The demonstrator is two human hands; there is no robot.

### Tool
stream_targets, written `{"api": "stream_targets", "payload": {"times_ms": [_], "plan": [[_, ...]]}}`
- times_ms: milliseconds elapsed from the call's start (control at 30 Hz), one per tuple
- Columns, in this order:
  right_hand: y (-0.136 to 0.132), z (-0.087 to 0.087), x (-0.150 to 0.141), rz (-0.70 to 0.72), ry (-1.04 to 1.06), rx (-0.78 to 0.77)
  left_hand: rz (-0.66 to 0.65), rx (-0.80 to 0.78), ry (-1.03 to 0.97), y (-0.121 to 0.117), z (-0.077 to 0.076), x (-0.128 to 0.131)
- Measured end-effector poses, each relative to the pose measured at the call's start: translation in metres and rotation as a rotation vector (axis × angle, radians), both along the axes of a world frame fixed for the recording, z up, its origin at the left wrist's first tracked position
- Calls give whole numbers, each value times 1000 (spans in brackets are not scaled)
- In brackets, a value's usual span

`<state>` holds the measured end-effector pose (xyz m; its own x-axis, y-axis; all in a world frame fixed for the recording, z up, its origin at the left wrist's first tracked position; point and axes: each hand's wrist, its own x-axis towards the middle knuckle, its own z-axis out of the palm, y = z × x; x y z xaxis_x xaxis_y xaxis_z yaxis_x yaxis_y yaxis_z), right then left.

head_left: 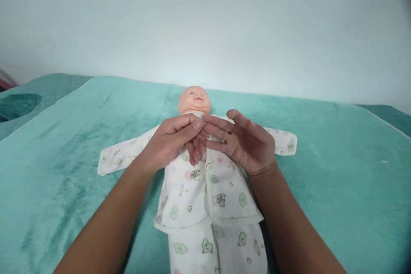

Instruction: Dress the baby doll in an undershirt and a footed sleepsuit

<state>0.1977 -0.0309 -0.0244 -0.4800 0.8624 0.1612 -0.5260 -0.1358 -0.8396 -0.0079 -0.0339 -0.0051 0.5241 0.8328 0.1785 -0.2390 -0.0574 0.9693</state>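
Observation:
A baby doll (194,99) lies on its back, head away from me, dressed in a white printed baby shirt (184,197) and matching pants (192,250). Over the upper chest, my left hand (178,139) has thumb and forefinger pinched at the front edge of the shirt, just below the collar. My right hand (244,141) meets it from the other side, fingers stretched toward that edge and thumb raised apart. Lower on the front opening a button (209,167) shows. My fingers hide the part of the edge between them.
A teal plush blanket (337,201) spreads under the doll. The shirt's sleeves (118,156) reach out to both sides. A darker green quilted cover (62,83) shows beyond the blanket at the left, and a pale wall (205,21) rises behind.

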Motion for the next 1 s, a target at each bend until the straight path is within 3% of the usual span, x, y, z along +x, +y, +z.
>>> {"api": "stream_targets", "payload": {"times_ms": [233, 400, 800, 900, 1000], "plan": [[-1, 7, -3, -70, -70, 201, 32, -12, 57, -1, 2, 1], [-1, 5, -4, -115, -68, 246, -28, -37, 20, 2, 1, -3], [-1, 0, -5, -157, -94, 180, -110, -46, -63, 5, -1, -4], [0, -4, -4, -158, -114, 139, -79, -45, -85, 5, -2, -2], [1, -7, -3, -144, -105, 95, 34, -10, -183, 4, -4, 1]]}}
